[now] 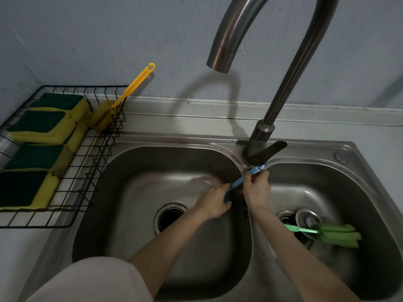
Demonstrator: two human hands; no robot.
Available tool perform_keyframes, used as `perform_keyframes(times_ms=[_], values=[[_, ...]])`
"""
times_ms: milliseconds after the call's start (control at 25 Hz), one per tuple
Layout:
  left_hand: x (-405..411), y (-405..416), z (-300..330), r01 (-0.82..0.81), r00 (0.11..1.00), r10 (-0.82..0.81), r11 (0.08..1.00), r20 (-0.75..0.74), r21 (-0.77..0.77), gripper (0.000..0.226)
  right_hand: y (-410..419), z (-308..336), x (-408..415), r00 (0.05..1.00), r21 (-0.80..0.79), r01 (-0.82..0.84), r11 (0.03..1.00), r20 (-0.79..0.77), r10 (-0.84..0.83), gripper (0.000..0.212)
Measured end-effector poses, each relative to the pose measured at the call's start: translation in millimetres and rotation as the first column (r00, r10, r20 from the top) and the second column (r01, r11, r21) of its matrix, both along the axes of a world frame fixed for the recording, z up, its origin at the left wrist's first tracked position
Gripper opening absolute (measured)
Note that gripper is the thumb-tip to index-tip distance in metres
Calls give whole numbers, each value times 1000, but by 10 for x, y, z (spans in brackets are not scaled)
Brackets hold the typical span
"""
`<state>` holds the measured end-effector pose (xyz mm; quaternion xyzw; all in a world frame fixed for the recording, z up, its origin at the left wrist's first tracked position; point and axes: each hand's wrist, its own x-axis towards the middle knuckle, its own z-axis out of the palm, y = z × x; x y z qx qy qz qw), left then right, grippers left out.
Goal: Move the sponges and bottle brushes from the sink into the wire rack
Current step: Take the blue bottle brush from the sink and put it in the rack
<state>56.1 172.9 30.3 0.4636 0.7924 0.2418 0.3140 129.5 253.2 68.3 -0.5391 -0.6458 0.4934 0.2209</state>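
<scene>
Over the divider of the double steel sink (139, 153), both hands hold a blue bottle brush (236, 183) by its handle. My left hand (214, 202) grips its lower end; my right hand (257, 189) grips the upper end near the tap base. Its sponge head is hidden. A green bottle brush (335, 235) lies in the right basin beside the drain. The black wire rack (96, 149) stands on the left counter, holding several green-and-yellow sponges (41, 125) and a yellow bottle brush (117, 103) leaning on its back right corner.
A tall curved steel tap (281, 92) rises from the sink's back rim, its spout over the left basin and its lever (267, 152) just above my right hand. A loose metal strainer plug (307, 219) sits at the right drain. A grey wall runs behind.
</scene>
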Motion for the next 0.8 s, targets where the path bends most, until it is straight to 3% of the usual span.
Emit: perform_keyframes(times_ms=[360,480,800], values=[[-23,-58,-84,-31,999,31,1000,-27,-3,43,-55,-3,60,1000,-8,-12,1000,-22,12,9],[-20,-143,-69,-79,997,80,997,-21,23,36,-171,63,31,999,18,-43,999,-23,43,14],[-238,-527,197,-273,962,265,947,68,168,20,-432,453,-184,962,168,-225,960,-120,246,9]])
